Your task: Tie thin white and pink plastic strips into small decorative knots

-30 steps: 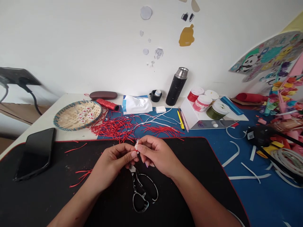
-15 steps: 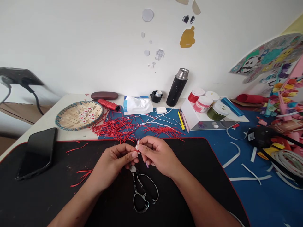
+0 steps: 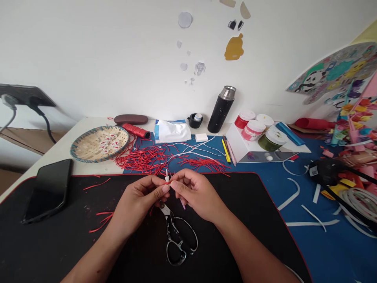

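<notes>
My left hand (image 3: 140, 200) and my right hand (image 3: 196, 192) meet over the black mat (image 3: 59, 243), fingertips pinched together. Between them stands a tiny white piece with red thread round it (image 3: 167, 177), held by both hands. A pair of scissors (image 3: 176, 236) lies on the mat just below the hands, blades pointing up toward them. Behind the hands a heap of red cord pieces (image 3: 147, 159) spreads across the table, mixed with white cords (image 3: 194, 148).
A woven basket (image 3: 79, 153) with small red-and-white pieces sits at the left, a red thread spool (image 3: 136, 130) beside it. A black phone (image 3: 47, 190) lies on the mat's left. A black flask (image 3: 220, 109), paint jars (image 3: 256, 127) and paper scraps (image 3: 347, 165) fill the right.
The small white piece now stands a little more upright between the fingertips, and both hands have shifted slightly. Nothing else on the table has moved.
</notes>
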`<state>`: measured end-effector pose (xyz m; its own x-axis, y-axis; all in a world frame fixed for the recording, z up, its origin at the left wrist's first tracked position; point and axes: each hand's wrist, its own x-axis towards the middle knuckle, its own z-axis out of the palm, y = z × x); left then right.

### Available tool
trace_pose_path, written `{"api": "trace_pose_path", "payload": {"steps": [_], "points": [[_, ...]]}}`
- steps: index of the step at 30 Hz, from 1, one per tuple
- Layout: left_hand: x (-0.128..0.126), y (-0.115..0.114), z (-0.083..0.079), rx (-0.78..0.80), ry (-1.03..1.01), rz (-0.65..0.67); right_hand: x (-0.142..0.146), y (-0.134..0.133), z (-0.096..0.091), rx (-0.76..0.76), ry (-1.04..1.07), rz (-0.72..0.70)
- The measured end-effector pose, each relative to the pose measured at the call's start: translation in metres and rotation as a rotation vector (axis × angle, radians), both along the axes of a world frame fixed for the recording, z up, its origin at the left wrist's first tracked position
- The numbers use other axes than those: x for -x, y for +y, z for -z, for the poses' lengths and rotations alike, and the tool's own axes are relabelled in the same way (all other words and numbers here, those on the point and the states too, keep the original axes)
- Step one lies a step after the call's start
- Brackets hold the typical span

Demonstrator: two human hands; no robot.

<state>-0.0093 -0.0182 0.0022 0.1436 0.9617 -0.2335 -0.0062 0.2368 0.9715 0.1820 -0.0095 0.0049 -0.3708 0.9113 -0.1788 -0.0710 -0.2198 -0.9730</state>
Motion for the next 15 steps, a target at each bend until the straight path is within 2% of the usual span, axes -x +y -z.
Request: {"api": "trace_pose_path", "payload": {"steps": [5, 15], "points": [[-0.0008, 0.0008, -0.0010, -0.011, 0.042, 0.026, 0.0005, 0.0000, 0.0033, -0.010, -0.008, 0.005], [-0.0008, -0.0003, 0.0002, -0.031, 0.078, -0.007, 0.0014, -0.0005, 0.0035, -0.040, -0.026, 0.004]]}}
